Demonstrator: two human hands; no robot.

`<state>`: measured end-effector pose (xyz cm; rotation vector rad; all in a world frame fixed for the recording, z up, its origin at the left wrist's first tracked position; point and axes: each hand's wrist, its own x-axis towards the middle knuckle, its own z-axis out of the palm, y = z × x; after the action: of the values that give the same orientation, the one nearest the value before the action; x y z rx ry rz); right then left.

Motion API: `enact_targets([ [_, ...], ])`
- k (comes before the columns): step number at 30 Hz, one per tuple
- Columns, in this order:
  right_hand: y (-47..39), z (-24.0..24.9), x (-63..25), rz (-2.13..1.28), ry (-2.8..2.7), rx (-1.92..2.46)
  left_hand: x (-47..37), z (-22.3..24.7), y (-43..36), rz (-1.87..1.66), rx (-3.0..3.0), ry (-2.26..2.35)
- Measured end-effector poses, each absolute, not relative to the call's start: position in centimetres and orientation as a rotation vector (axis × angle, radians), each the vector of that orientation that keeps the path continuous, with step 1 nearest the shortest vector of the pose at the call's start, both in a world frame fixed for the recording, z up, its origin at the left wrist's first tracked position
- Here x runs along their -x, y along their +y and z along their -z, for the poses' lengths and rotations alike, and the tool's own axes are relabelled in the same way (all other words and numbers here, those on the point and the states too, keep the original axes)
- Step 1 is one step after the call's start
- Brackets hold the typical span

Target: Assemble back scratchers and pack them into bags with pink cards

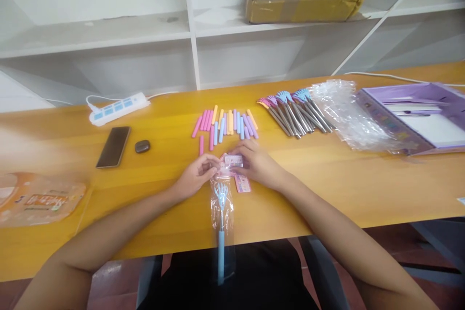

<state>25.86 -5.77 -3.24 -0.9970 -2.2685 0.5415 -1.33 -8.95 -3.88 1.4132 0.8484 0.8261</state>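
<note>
A blue hand-shaped back scratcher [221, 247] lies in a clear plastic bag [228, 213], its handle end reaching past the table's front edge over my lap. My left hand [199, 174] is closed, thumb and forefinger pinching the bag's top left corner. My right hand [259, 164] is curled at the top right of the same bag, its fingertips partly hidden by glare and plastic. Small printed pink cards [243, 183] lie beside and under the bag's mouth, near my right fingers.
Several coloured handle sleeves [230, 122] lie ahead of my hands. To their right are metal back scratchers [296, 111], clear bags [359, 116] and a purple box [417, 116]. On the left are a phone [113, 147], a black case [142, 146], a power strip [119, 108] and an orange package [43, 198].
</note>
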Motion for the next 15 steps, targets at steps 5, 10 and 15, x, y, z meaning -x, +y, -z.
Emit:
enact_targets([
  [5, -5.9, 2.9, -25.4, -0.528, -2.233, 0.993, 1.2, 3.4, -9.2, -0.881, -1.401, 0.844],
  [10, -6.9, 1.6, -25.3, -0.512, -2.104, 0.964, 1.0, 3.4, -9.6, -0.87, -1.422, 0.8],
  [15, -8.5, 0.3, -25.2, -0.564, -2.083, 0.659, 1.3, 4.1, -9.6, -0.88, -1.38, 0.827],
])
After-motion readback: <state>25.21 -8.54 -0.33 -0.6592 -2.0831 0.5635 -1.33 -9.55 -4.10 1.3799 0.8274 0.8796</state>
